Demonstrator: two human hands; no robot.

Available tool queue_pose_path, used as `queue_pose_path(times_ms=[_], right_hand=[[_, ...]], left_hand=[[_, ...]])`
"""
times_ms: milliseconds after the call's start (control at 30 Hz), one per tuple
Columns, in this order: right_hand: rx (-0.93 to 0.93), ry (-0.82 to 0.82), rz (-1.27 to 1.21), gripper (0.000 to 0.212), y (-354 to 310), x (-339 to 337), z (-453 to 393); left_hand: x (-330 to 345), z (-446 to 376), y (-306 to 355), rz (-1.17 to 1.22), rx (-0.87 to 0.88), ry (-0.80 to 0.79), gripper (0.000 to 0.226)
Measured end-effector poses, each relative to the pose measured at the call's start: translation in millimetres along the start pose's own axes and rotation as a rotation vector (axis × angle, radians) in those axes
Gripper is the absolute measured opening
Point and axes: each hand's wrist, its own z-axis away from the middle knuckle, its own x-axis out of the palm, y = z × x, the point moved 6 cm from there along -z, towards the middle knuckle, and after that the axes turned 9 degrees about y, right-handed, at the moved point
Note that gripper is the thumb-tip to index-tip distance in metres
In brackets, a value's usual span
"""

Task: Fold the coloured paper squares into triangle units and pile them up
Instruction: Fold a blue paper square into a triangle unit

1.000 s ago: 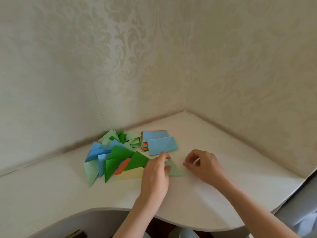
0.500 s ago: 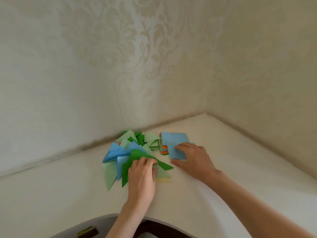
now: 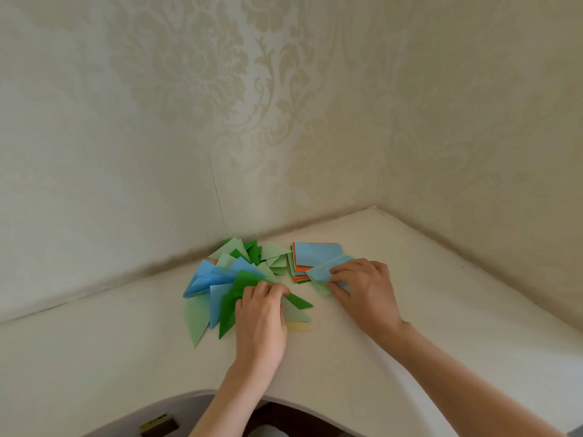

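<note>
Right hand (image 3: 366, 287) has drawn a pale square sheet (image 3: 321, 274) off the stack (image 3: 315, 255), pinching it; left hand (image 3: 262, 316) flat on folded triangles (image 3: 227, 279).

Folded triangle units (image 3: 233, 285) in greens and blues lie fanned and overlapping at centre frame. Just right, a stack of flat squares (image 3: 315, 258), blue on top, orange edges showing.

Both hands lie palm-down, left hand (image 3: 260, 316) fingers curled, right hand (image 3: 362, 290) pinching.
</note>
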Motion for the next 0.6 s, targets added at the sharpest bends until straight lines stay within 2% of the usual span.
queue_pose_path(times_ms=[167, 433, 600], right_hand=[[0.119, -0.16, 0.005, 0.013, 13, -12, 6], [0.03, 0.061, 0.027, 0.02, 32, -75, 21], [-0.012, -0.014, 0.044, 0.019, 35, -88, 49]], left_hand=[[-1, 2, 23, 0.088, 0.031, -0.046, 0.035], [1, 15, 77, 0.258, 0.174, -0.091, 0.027], [12, 32, 107, 0.394, 0.248, -0.205, 0.027]])
